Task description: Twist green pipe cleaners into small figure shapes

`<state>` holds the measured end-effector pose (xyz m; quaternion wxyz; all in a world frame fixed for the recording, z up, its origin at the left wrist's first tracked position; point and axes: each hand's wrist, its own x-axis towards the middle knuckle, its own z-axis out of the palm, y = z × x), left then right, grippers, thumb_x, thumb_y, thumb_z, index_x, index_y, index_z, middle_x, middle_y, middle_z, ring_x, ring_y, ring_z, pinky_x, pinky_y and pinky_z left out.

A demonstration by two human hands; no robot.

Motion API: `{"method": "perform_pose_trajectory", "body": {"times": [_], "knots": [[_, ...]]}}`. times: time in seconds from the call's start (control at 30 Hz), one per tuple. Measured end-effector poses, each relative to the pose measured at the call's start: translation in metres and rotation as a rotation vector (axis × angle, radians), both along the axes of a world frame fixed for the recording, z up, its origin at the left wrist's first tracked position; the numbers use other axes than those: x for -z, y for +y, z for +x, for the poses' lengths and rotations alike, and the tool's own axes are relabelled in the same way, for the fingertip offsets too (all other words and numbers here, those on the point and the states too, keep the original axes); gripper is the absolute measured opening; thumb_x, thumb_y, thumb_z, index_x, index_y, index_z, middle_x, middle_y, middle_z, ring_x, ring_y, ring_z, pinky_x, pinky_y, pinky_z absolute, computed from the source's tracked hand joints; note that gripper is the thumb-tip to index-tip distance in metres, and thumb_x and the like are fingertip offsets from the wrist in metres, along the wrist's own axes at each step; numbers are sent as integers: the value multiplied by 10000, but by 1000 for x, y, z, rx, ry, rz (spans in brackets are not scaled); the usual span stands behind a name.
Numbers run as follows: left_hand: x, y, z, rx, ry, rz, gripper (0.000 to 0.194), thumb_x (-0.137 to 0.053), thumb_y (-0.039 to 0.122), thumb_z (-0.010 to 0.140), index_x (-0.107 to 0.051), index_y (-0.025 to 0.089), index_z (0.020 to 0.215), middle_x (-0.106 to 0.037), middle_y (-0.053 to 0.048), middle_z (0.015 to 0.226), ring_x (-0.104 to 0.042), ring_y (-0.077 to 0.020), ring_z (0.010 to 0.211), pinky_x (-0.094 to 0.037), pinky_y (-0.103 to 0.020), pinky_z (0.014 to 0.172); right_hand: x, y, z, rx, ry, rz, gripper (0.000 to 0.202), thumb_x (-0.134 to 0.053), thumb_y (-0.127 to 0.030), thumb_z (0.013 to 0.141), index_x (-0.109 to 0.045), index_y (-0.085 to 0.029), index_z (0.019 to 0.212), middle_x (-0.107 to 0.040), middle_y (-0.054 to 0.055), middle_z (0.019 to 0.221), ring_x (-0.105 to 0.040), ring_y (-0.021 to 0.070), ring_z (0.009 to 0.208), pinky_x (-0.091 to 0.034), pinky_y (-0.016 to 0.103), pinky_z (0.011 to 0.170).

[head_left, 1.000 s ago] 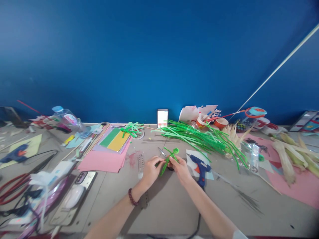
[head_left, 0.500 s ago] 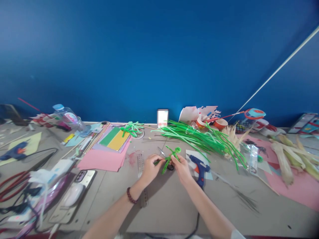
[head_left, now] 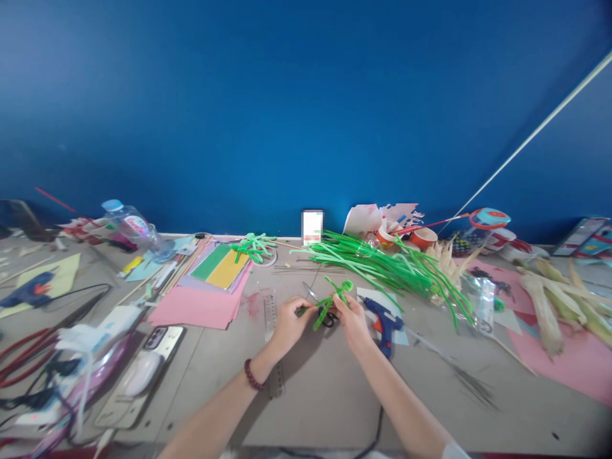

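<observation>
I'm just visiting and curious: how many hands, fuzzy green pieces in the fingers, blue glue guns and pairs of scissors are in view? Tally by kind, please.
Hands: 2 (left hand, right hand)
Held fuzzy green piece: 1
Blue glue guns: 2 (right-side gun, left-side gun)
Scissors: 1 pair
Total: 6

Head-worn view, forward and downward across the table (head_left: 329, 401) toward the blue wall (head_left: 306, 115).

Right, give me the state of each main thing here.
Green pipe-cleaner shape: twisted, held by left hand and right hand
Scissors: lying down, partly hidden
Blue glue gun: lying on pale paper
Pipe-cleaner bundle: loose, spread out
Plastic bottle: capped, tilted
Upright screen: lit
</observation>
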<state>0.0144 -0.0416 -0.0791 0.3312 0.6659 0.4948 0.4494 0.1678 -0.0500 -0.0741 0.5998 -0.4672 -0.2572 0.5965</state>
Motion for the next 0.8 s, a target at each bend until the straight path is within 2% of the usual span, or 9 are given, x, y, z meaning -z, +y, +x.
{"method": "perform_pose_trajectory", "body": {"times": [0.13, 0.27, 0.5, 0.8], "knots": [[-4, -3, -2, 0, 213, 211, 160, -577, 296, 826, -654, 192, 732, -666, -28, 731, -594, -164, 725, -416, -304, 712, -2, 2, 3, 48, -2, -3, 377, -800, -441, 559, -672, -165, 782, -659, 5, 678, -619, 157, 604, -484, 279, 614], [-4, -4, -3, 2, 340, 296, 177, -530, 284, 862, -643, 189, 764, -657, -28, 734, -575, -160, 718, -394, -300, 697, -6, 3, 6, 80, 25, -6, 374, -809, -427, 546, -659, -168, 769, -658, 7, 682, -614, 152, 598, -484, 270, 584], [-3, -4, -3, 27, 410, 389, 164, -491, 239, 878, -631, 205, 800, -651, -34, 750, -581, -171, 738, -390, -304, 685, -6, 4, 7, 139, 59, 4, 367, -821, -407, 520, -647, -178, 748, -659, 9, 704, -621, 159, 632, -507, 277, 593], [-1, -7, -3, 1, 426, 383, 208, -484, 279, 881, -592, 198, 724, -614, -19, 693, -549, -158, 692, -372, -295, 667, -4, 4, 9, 162, 39, 38, 322, -802, -403, 562, -648, -194, 752, -660, 2, 714, -631, 159, 661, -537, 283, 628]]}}
